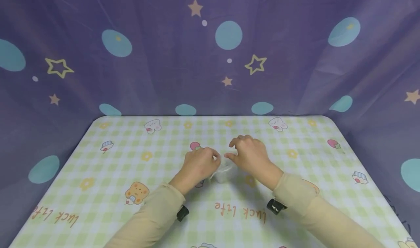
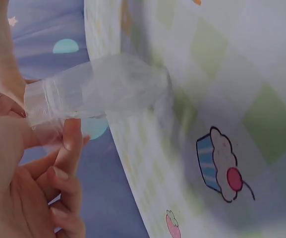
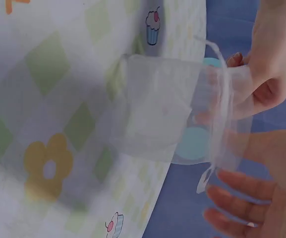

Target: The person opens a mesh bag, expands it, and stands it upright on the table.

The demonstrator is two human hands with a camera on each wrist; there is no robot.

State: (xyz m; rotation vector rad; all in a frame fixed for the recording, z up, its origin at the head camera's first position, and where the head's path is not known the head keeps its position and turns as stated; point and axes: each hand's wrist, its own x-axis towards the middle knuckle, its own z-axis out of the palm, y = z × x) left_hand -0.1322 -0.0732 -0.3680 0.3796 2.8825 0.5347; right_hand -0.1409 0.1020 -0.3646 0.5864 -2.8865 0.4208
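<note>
A small, sheer white drawstring bag (image 1: 222,176) hangs mouth up between the two hands, its bottom close over the tablecloth. The left hand (image 1: 199,164) pinches the rim at one side between thumb and index finger, the thin fabric lying between them in the left wrist view. On the other side, the right hand (image 1: 252,154) has its thumb at the bag's mouth, with the other fingers spread apart from it. A white cord (image 3: 225,99) runs round the neck, and a cord loop (image 3: 204,179) dangles near the right fingertips.
The table wears a green-and-white checked cloth (image 1: 118,160) printed with cartoon animals, cupcakes and flowers. Purple curtains (image 1: 170,73) with stars and blue dots surround its back and sides. Dark wrist-worn devices (image 1: 276,206) sit below both sleeves.
</note>
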